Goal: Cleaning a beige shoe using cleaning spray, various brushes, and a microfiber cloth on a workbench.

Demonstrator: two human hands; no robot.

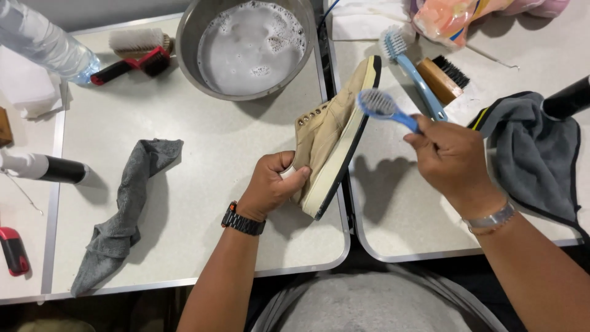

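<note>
Scrubbing step: left hand (270, 184) fingers clamp beige shoe (329, 132), sole out; right hand (448, 157) fingers grip blue brush (384, 109), bristles seemingly off sole. Next: press bristles against sole edge.

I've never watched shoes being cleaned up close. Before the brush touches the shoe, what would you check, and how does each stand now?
1. Left hand grips the tan shoe firmly: ok.
2. Right hand holds the blue brush by its handle: ok.
3. Bristles face the shoe: cannot tell.
4. Soapy water in the metal bowl within reach: ok.
5. Grey cloth on the table for wiping: ok.
6. Brush already wet: cannot tell.
</note>
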